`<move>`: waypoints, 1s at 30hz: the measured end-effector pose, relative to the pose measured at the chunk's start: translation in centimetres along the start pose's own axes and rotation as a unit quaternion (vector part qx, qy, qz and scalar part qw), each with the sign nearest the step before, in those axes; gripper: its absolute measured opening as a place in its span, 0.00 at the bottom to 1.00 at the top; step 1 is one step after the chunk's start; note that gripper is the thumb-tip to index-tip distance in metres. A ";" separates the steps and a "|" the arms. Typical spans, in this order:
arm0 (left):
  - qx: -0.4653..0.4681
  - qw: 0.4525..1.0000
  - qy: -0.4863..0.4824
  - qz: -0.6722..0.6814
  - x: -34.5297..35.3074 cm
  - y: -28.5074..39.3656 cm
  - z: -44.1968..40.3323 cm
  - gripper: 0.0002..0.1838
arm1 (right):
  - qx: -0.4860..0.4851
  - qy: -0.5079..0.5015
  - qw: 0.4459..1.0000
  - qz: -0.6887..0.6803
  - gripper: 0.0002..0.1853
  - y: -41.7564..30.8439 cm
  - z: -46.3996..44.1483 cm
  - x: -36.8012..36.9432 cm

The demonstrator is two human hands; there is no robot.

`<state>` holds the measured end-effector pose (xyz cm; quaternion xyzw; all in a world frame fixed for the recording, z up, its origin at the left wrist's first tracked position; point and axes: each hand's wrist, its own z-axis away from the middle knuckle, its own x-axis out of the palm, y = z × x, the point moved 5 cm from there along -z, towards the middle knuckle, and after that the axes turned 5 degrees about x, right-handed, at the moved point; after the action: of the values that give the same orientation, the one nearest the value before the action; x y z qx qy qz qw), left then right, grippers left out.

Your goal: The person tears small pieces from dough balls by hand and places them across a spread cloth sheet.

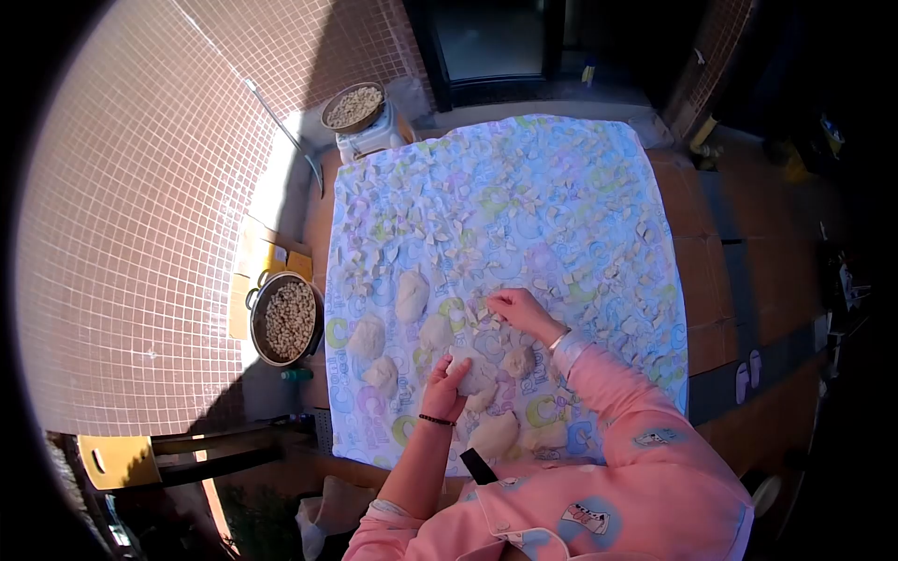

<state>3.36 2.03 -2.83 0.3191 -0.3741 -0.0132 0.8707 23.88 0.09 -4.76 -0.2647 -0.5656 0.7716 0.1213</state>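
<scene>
A patterned cloth (355,411) in blue, white, green and purple covers a table. Many small pale pieces lie scattered over its far part and right side. Several larger pale lumps, one of them a long lump (412,296), rest on the near part. My left hand (447,383) is closed round a pale lump (473,372) at its right side. Farther forward and to the right, my right hand (516,309) has its fingertips pinched together just above some small pieces (482,323); whatever is between them is too small to make out.
A round pan of beige pieces (290,319) stands left of the table, beside cardboard. Another round tray (354,107) sits on a white container at the back left. A tiled wall rises on the left; purple slippers (748,374) lie on the right floor.
</scene>
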 end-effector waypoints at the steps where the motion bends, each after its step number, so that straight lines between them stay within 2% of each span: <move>1: 0.003 1.000 0.017 0.001 -0.2 -0.1 0.1 0.12 | 0.071 -0.092 0.989 -0.093 0.13 -0.3 2.3 0.7; 2: 0.006 1.000 0.009 0.004 0.0 -0.3 -0.2 0.14 | 0.141 -0.179 0.957 -0.181 0.12 -0.4 4.2 1.6; 6: 0.022 0.999 -0.013 -0.022 1.2 -0.6 -0.3 0.15 | 0.125 -0.210 0.955 -0.171 0.11 -1.1 8.4 1.4; 7: 0.019 0.999 -0.014 -0.023 1.4 -0.9 -0.2 0.15 | 0.126 -0.207 0.955 -0.171 0.11 -0.8 8.9 1.5; 9: 0.037 0.997 -0.001 -0.066 1.3 -1.0 -0.1 0.15 | 0.051 -0.132 0.978 -0.154 0.11 -0.9 9.3 1.5; 15: 0.032 0.982 -0.024 -0.185 1.3 -1.4 0.4 0.15 | 0.032 -0.158 0.978 -0.135 0.11 -0.5 10.2 1.5; 20: 0.002 0.984 -0.039 -0.171 2.3 -1.1 0.8 0.16 | 0.082 -0.166 0.966 -0.178 0.10 -0.4 10.4 0.9; 22: -0.001 0.985 -0.032 -0.171 2.0 -1.1 0.8 0.16 | 0.153 -0.182 0.948 -0.210 0.10 -0.1 10.5 1.0; 26: -0.021 0.992 -0.018 -0.119 1.5 -1.5 0.5 0.16 | 0.199 -0.187 0.922 -0.276 0.10 0.9 10.1 1.1; 28: -0.029 0.994 -0.013 -0.101 1.2 -1.4 0.4 0.16 | 0.245 -0.156 0.881 -0.373 0.10 0.8 9.1 0.5; 30: -0.040 0.998 0.004 -0.048 0.8 -1.6 0.2 0.16 | 0.209 -0.078 0.909 -0.351 0.09 2.3 5.3 -1.8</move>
<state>4.14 0.48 -3.16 0.3018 -0.3542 -0.0691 0.8824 22.72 -5.86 -5.30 0.0432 -0.4551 0.7981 0.3926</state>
